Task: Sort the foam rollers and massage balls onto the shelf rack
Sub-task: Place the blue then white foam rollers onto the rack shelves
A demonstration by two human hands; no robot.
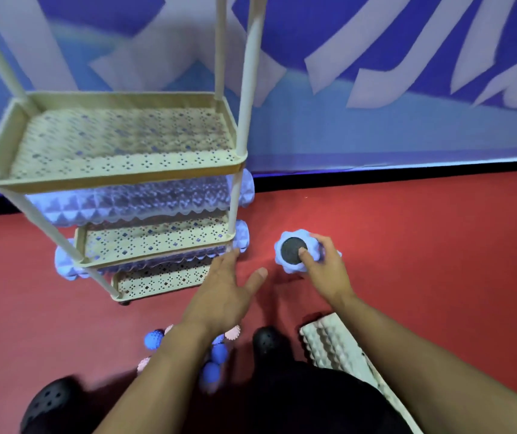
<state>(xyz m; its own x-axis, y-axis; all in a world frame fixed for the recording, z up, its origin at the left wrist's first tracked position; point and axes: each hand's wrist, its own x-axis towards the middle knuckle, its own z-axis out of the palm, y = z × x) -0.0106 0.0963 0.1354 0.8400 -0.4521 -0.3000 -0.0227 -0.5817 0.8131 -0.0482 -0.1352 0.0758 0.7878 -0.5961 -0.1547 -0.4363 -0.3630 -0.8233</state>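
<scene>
Red floor, cream shelf rack [119,180] left of the grip.
Right hand [319,264] clutches blue foam roller [294,252] endwise (may slip); left hand [225,289] spread.

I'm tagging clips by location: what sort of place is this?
Probably a gym or fitness studio: red matted floor, a blue wall banner with large white lettering, and a cream perforated shelf rack holding ridged blue foam rollers.

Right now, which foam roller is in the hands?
The short blue roller, held end-on in the right hand beside the rack. Two long blue ones lie on rack shelves; the beige one lies on the floor.
</scene>
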